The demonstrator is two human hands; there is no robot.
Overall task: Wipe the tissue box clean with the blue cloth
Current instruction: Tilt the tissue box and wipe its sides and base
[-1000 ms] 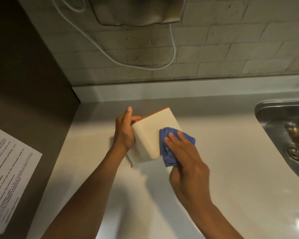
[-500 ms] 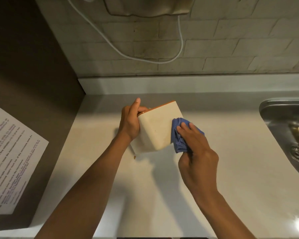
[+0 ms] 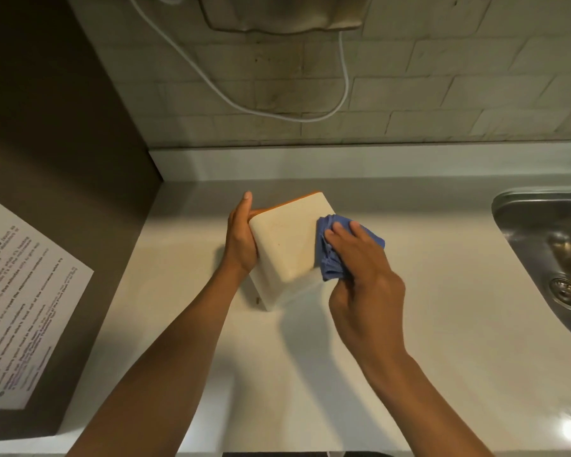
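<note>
Pale worktop [image 3: 409, 374] runs under a tiled wall, with a printed sheet [image 3: 20, 308] on the dark panel at far left. Near the middle, a cream tissue box [image 3: 284, 245] with an orange edge stands tilted on one corner, faintly stained. Left hand [image 3: 241, 239] grips its left side, fingers curled behind. Right hand [image 3: 363, 268] presses the bunched blue cloth [image 3: 330, 258] against the box's right face, fingers wrapped over it. A steel sink [image 3: 548, 232] lies at right.
</note>
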